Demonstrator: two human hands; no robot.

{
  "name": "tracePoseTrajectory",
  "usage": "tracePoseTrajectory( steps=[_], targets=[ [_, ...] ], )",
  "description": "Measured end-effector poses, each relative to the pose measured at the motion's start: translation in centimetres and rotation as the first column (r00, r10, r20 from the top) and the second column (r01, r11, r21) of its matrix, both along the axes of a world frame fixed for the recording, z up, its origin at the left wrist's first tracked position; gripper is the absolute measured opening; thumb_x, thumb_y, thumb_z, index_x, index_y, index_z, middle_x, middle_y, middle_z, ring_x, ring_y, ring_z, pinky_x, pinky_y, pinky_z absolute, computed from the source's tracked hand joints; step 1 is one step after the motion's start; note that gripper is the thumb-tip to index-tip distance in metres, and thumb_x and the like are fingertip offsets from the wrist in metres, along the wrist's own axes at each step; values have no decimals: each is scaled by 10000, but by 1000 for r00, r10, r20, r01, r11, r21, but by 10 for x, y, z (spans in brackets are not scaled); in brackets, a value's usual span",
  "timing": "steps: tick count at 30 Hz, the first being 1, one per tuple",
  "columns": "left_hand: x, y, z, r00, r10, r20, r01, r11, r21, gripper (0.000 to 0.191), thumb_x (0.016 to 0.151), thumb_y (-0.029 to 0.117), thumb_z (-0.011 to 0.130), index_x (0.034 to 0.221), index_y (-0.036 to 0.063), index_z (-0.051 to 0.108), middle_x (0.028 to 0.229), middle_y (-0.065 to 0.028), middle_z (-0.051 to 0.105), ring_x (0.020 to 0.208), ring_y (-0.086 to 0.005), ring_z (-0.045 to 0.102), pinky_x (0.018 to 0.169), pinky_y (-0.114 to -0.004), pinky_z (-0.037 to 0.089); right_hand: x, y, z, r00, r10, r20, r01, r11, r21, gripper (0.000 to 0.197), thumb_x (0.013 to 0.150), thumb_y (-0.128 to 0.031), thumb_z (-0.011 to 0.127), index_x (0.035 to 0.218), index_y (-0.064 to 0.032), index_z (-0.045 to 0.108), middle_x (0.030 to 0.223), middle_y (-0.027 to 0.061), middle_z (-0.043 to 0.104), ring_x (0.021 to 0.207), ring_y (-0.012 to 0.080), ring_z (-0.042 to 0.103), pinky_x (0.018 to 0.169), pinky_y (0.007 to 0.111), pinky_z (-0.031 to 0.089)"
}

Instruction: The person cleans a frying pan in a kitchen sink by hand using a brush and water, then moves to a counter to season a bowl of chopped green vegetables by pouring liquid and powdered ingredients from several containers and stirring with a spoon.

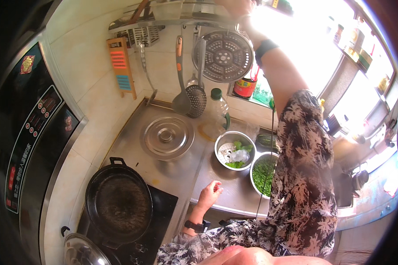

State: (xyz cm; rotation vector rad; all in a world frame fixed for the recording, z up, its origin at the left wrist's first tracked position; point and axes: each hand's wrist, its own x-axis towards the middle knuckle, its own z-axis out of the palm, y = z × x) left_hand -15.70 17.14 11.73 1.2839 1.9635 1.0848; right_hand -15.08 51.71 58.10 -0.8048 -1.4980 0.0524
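My right hand is raised at the top edge, by the metal wall shelf; its fingers are partly cut off and what it touches cannot be seen. Lower down, my left hand hovers over the front of the steel counter, fingers curled loosely, holding nothing that shows. Just beyond it stands a steel bowl with green leaves, a crumpled clear plastic piece and a perforated white disc. Beside that, partly behind my right sleeve, a second bowl holds chopped greens.
A black frying pan sits on the cooktop at left. Behind are a lidded pot and a plastic jug. A ladle, a skimmer and a round steamer rack hang from the shelf.
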Motion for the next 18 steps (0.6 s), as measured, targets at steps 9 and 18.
tracePoseTrajectory(
  steps=[9, 18],
  targets=[
    [20, 38, 34, 960, -278, 23, 273, 955, 119, 292, 800, 174, 655, 1043, 43, 558, 754, -96, 621, 684, -204, 617, 649, -322, 496, 123, -163, -3, 804, 442, 399, -497, 866, 43, 557, 676, -359, 738, 985, 80, 587, 898, 171, 649, 838, 223, 633, 731, 306, 499],
    [67, 59, 71, 827, -523, 207, 438, 829, 347, 520, 733, 154, 750, 1170, 31, 498, 861, -47, 589, 791, -123, 585, 685, -262, 510, 256, -234, -153, 834, 380, 400, -224, 896, -383, 563, 648, -271, 803, 1077, -8, 550, 979, 110, 576, 928, 205, 545, 804, 338, 427]
  ],
)
